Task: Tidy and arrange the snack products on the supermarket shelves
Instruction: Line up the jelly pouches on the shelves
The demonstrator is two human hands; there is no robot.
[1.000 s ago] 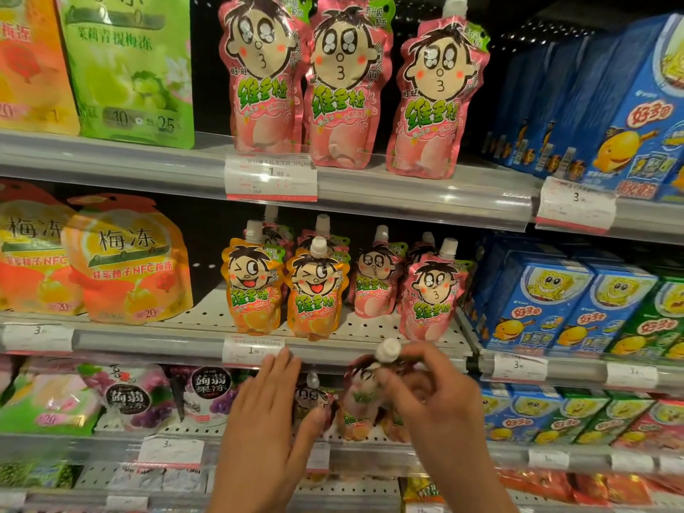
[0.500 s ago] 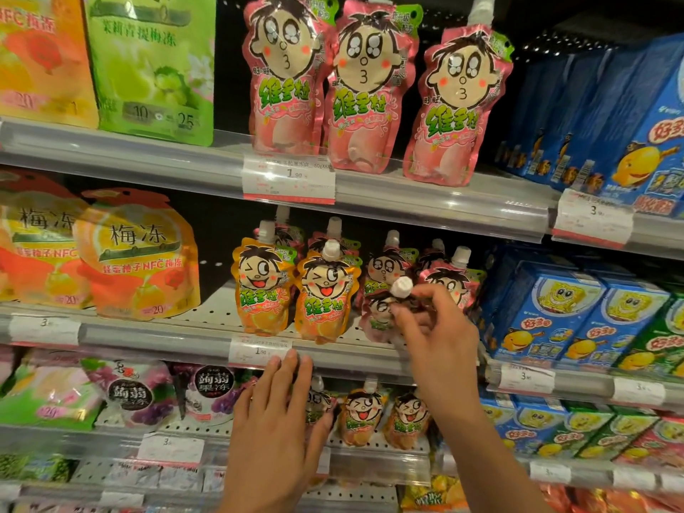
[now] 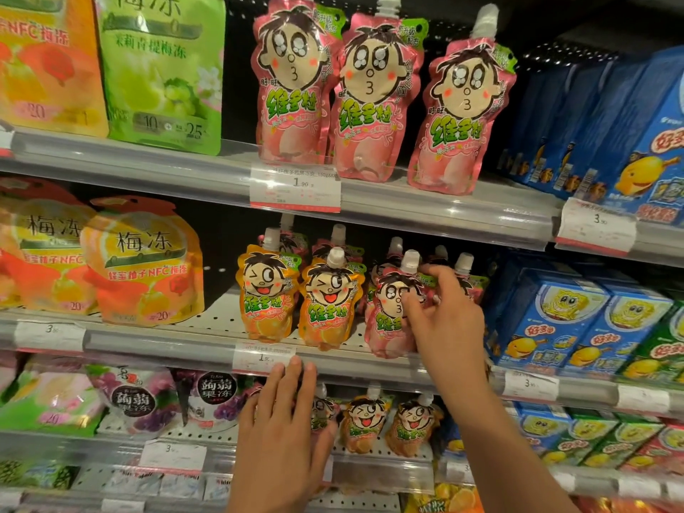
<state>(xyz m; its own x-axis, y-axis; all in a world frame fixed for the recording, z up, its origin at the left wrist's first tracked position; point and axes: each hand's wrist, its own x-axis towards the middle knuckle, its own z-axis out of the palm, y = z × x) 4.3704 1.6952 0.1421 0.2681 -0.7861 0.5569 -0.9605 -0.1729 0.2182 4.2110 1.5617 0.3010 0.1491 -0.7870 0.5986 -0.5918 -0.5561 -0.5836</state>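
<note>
Bags point(image 3: 142, 261) of orange jelly stand at the left of the middle shelf point(image 3: 166, 342), then two orange pouches point(image 3: 296, 298). Below them we hold our left hand point(image 3: 285, 431) flat, fingers straight and released, tips at the shelf's price tag point(image 3: 263, 358). Our right hand point(image 3: 444, 320) pinches a pink pouch point(image 3: 386, 316) standing upright on the middle shelf beside the orange ones. Blue boxes point(image 3: 555, 327) fill the right.

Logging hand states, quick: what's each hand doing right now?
Left hand: open, fingers straight, holding nothing.
Right hand: fingers grip the pink pouch on the middle shelf.
</note>
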